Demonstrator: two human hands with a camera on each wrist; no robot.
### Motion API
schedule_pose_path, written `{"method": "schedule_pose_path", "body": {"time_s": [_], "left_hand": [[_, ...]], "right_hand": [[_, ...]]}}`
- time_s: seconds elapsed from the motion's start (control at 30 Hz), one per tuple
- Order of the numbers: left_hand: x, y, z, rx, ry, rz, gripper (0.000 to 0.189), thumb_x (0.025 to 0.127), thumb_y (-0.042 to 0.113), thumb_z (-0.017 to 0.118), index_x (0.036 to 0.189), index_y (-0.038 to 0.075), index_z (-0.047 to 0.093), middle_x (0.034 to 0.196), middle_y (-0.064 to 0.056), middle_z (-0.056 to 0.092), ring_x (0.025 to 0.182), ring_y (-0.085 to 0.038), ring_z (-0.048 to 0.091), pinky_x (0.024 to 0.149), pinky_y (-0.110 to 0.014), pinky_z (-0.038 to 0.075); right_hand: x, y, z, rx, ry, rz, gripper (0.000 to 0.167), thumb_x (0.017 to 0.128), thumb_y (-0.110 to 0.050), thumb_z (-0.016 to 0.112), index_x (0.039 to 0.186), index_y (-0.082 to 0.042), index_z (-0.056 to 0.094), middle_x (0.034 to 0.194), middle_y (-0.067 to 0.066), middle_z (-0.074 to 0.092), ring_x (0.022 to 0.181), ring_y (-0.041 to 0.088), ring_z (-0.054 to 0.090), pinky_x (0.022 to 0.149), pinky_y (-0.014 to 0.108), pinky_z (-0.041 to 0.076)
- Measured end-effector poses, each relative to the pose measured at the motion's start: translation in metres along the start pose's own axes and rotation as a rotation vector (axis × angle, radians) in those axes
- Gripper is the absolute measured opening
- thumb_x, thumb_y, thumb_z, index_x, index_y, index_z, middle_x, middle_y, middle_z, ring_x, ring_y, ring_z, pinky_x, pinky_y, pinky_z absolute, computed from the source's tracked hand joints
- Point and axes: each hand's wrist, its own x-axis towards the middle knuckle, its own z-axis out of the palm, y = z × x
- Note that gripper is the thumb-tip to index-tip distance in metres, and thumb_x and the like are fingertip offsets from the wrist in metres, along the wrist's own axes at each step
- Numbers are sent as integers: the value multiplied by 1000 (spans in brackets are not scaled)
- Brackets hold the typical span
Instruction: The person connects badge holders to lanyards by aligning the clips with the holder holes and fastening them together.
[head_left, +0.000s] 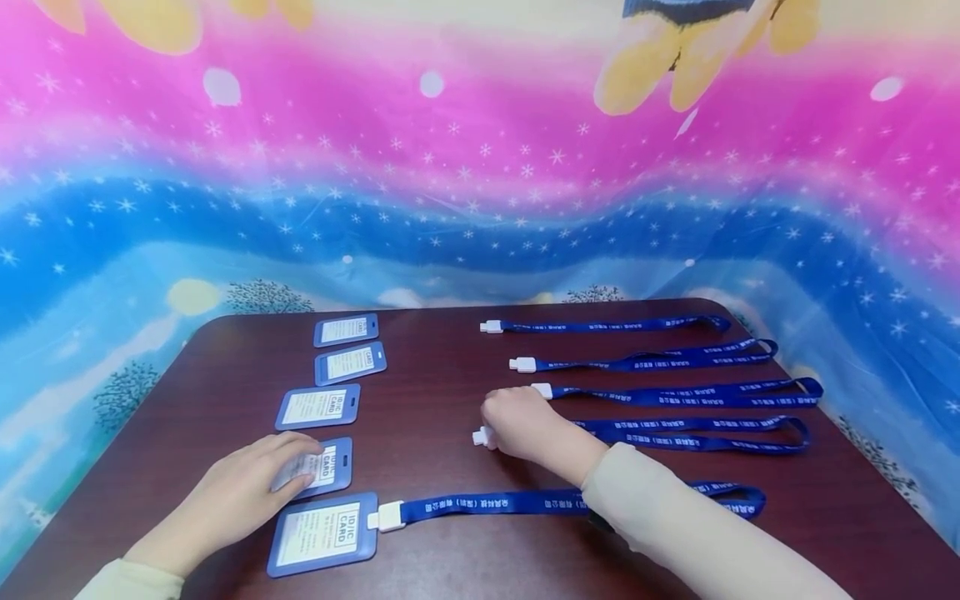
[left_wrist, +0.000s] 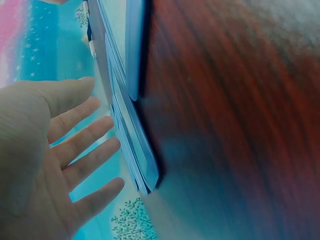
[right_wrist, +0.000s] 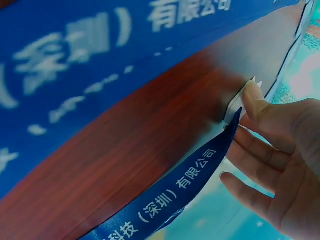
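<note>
White clip (head_left: 482, 437) sits pinched by the right hand (head_left: 528, 427), left hand (head_left: 251, 483) loosely spread.

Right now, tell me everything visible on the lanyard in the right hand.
The lanyard is a flat blue strap, fabric by its look, printed with white characters, with a white, plastic-looking clip at one end. The right hand pinches that clip; nothing is seen attached to its tip. The strap runs rightward over the dark reddish table, looping back at its far right end. Whether the clip is lifted is unclear.
</note>
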Motion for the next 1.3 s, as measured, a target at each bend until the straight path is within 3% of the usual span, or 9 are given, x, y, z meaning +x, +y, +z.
{"method": "schedule_pose_path", "body": {"time_s": [0.3, 0.57, 0.83, 1.3], "left_hand": [[0, 0, 0, -24, -27, -23, 40, 84, 34, 78, 120, 18, 69, 123, -5, 65, 113, -30, 60, 89, -59, 50], [1, -3, 2, -13, -44, -11, 45, 83, 29, 80, 123, 15, 66, 125, -7, 64, 114, -30, 59, 89, -57, 51], [3, -7, 4, -28, -86, -43, 57, 81, 44, 79, 126, 13, 65, 128, -14, 61, 117, -38, 57, 91, -61, 47], [4, -9, 5, -26, -95, -25, 61, 77, 45, 81, 126, 13, 64, 129, -14, 60, 118, -39, 56, 91, -62, 47]], "right_hand": [[21, -18, -2, -79, -61, -26, 22, 82, -32, 82, 92, -13, 76, 78, -2, 67, 69, 11, 63, 63, 27, 54], [33, -29, -2, -78, -60, -56, 27, 82, -33, 81, 99, -13, 76, 83, -2, 69, 72, 11, 64, 65, 24, 54], [46, -40, -4, -87, -64, -53, 27, 83, -33, 81, 99, -13, 76, 82, -2, 69, 71, 11, 64, 65, 25, 54], [66, -61, 1, -168, -43, -74, 23, 85, -34, 78, 100, -17, 77, 82, -5, 69, 70, 10, 64, 64, 24, 55]]}}
